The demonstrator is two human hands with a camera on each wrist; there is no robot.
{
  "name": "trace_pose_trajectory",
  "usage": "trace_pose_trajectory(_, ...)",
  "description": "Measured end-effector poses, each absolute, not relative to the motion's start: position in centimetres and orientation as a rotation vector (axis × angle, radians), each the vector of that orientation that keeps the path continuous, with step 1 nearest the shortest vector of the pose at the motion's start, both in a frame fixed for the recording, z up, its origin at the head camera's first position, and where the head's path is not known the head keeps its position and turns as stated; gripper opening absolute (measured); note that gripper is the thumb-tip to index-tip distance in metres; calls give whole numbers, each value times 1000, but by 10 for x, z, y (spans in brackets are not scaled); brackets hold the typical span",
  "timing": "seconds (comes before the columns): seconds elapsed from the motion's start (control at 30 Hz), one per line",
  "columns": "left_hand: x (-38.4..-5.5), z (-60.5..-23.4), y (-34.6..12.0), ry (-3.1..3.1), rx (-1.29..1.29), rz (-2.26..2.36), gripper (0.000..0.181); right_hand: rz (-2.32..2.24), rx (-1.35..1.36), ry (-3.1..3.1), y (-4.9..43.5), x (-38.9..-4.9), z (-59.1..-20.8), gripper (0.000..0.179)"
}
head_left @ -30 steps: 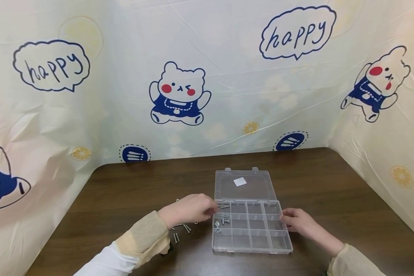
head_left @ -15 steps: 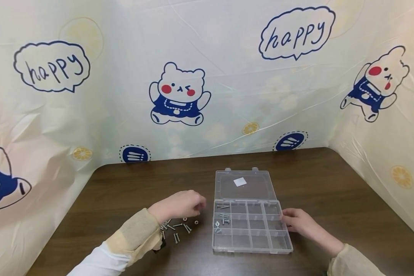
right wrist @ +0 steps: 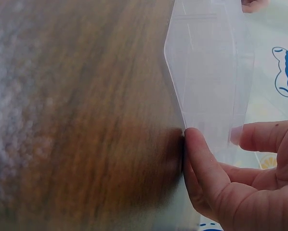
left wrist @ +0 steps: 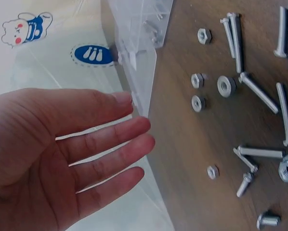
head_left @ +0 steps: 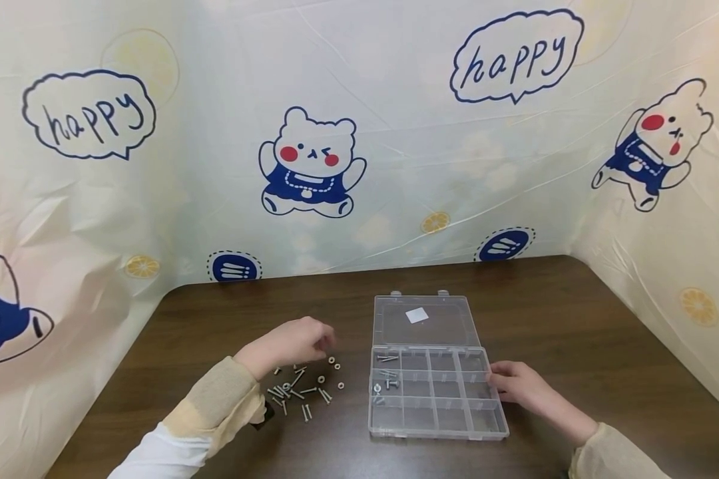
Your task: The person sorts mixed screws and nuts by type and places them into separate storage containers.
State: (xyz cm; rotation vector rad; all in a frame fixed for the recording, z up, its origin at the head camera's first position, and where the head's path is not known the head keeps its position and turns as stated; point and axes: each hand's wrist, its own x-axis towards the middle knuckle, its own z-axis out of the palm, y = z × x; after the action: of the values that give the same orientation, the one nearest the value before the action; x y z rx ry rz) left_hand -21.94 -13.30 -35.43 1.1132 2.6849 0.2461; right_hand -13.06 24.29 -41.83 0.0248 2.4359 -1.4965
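My left hand (head_left: 290, 346) hovers over the table's left half with fingers loosely extended; in the left wrist view the palm holds nothing. Below it lie scattered bolts (left wrist: 259, 92) and hex nuts (left wrist: 226, 86). To their right sits a clear plastic compartment box (head_left: 416, 422), its lid (head_left: 425, 332) laid back behind it. Some bolts (head_left: 392, 384) and a nut (head_left: 377, 388) rest in its left column of compartments. At the box's right side, my right hand (head_left: 518, 384) grips the edge, with thumb and fingers (right wrist: 202, 154) on either side of the wall.
A brown wooden table (head_left: 234, 319) carries everything. Behind it and at both sides hangs a pale printed curtain (head_left: 395, 166). A white square label (head_left: 417, 315) shows on the lid.
My left hand has moved left from the box's left compartments to above the loose hardware, uncovering a pair of bolts in the back-left compartment. The right hand and box have stayed in place.
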Motion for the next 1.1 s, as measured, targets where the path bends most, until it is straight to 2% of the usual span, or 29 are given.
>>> trace_pose_trajectory(0.7, -226, -367, -175, 2806, 640, 284, 12, -1499, 36, 2436, 242, -131, -418, 35)
trace_pose_trajectory(1.1, -226, -385, -195, 2775, 578, 464, 14, -1511, 34, 2434, 243, -131, -420, 36)
